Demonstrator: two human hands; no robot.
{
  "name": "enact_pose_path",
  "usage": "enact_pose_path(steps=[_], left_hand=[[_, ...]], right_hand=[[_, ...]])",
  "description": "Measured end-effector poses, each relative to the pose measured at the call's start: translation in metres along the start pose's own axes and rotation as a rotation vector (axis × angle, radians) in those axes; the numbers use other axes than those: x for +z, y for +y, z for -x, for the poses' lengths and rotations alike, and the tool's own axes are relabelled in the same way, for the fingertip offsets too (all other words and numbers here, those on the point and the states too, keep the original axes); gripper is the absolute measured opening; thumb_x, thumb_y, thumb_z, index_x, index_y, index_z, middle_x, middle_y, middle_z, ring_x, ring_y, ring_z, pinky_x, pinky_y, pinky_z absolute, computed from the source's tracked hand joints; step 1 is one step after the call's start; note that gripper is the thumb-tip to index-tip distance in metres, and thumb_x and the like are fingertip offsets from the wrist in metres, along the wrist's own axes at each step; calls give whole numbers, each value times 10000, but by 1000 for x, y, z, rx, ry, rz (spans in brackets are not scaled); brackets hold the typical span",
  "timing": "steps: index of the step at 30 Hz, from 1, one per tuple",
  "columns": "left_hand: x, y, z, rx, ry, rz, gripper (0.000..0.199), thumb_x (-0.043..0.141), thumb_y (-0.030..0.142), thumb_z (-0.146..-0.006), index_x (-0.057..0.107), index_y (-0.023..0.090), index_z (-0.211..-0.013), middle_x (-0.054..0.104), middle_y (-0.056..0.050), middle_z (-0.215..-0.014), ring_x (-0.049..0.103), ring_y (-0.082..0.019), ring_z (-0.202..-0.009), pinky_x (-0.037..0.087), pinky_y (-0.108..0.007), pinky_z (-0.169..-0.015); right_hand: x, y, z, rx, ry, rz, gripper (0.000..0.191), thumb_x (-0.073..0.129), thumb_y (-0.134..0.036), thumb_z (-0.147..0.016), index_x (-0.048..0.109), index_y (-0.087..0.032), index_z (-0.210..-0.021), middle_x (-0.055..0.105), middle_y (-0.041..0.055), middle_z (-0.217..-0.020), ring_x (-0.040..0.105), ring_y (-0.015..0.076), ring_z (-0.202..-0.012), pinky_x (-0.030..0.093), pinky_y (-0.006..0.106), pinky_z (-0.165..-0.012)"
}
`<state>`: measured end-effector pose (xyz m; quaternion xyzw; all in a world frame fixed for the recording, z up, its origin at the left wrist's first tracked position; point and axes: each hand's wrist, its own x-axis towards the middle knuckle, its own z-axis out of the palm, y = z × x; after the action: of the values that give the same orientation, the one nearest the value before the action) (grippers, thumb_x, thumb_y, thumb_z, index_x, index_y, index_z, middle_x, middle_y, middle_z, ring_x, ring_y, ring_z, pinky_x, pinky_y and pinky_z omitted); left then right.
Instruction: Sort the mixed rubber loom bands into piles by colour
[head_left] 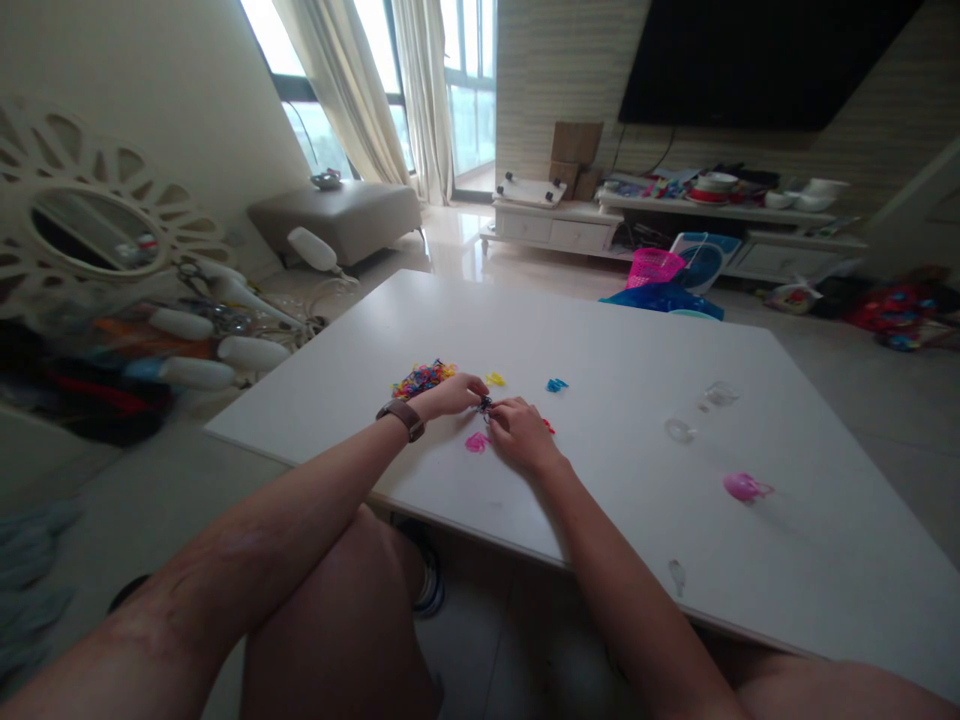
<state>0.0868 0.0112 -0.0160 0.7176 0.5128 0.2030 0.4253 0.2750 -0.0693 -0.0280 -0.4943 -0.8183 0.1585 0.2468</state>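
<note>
A small heap of black rubber bands lies on the white table between my hands. My left hand, with a brown watch at the wrist, reaches over from the left, its fingertips closed on the black bands. Flat on the tabletop, my right hand has its fingers stretched toward the same heap. Beside my left hand is a larger mixed pile of coloured rubber bands. Small groups of yellow bands, blue bands, pink bands and partly hidden red bands surround my hands.
On the table's right side are a pink rounded object, a clear ring-like piece, a clear container and a small clear piece. A pink basket stands beyond the far edge. At left is a lamp with several white shades.
</note>
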Motion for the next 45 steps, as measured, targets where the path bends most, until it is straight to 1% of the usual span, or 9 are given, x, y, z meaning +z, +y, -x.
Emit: enact_pose_path(steps=[8,14,21,29,34,37,41,43,45], left_hand=[[0,4,2,14,-4,12,173,666,153,-683,759,139,-829,740,-42,-771,638,-148,-719,517,-244,-699],[0,4,2,11,-6,3,154,660,134,-702,755,134,-823,729,-38,-755,627,-141,-705,512,-245,-712],[0,2,2,-22,-1,7,210,681,183,-713,751,122,-901,714,-37,-724,615,-136,-663,485,-228,-643],[1,-2,-1,29,-32,-16,263,653,215,-708,743,115,-934,755,-80,-870,664,-177,-794,506,-247,-708],[1,-4,-3,49,-37,-56,249,649,226,-697,748,122,-900,757,-77,-876,661,-185,-815,508,-262,-739],[1,-6,-4,64,-44,-57,257,647,231,-695,753,124,-904,758,-78,-891,661,-189,-826,513,-272,-760],[1,-7,-3,30,-35,-55,293,643,226,-702,752,130,-956,757,-85,-932,667,-192,-841,520,-282,-779],[0,-6,-1,22,-43,-56,298,646,220,-704,748,136,-971,756,-85,-947,672,-194,-857,524,-286,-797],[0,-3,1,28,-58,-61,298,642,210,-707,746,138,-976,756,-86,-964,676,-195,-871,527,-290,-816]], right_hand=[[0,0,0,-4,-15,3,225,520,-250,-967,729,-221,-1045,700,60,-1124,550,186,-1106,402,324,-973],[1,1,0,-11,40,-30,216,550,-244,-946,711,-222,-1088,681,58,-1181,542,193,-1124,410,325,-976],[3,0,0,-10,-21,-9,224,556,-239,-934,708,-226,-1097,652,62,-1267,516,208,-1183,398,361,-986],[3,0,0,-31,6,-26,230,548,-231,-938,708,-219,-1103,672,60,-1216,526,204,-1153,405,352,-981],[4,2,-2,-60,84,-65,208,572,-225,-926,736,-213,-1053,700,64,-1143,552,217,-1107,424,361,-981],[2,7,-4,-58,178,-100,202,571,-223,-922,750,-202,-1011,724,77,-1063,581,225,-1052,441,369,-971],[-11,25,-4,24,344,-114,214,552,-220,-907,760,-180,-881,744,86,-950,624,226,-958,459,355,-929],[-22,38,-1,94,376,-88,221,558,-221,-880,755,-182,-789,747,80,-872,644,220,-891,465,338,-875],[-33,50,3,180,369,-55,213,586,-234,-834,738,-180,-696,733,70,-778,641,201,-765,461,312,-783]])
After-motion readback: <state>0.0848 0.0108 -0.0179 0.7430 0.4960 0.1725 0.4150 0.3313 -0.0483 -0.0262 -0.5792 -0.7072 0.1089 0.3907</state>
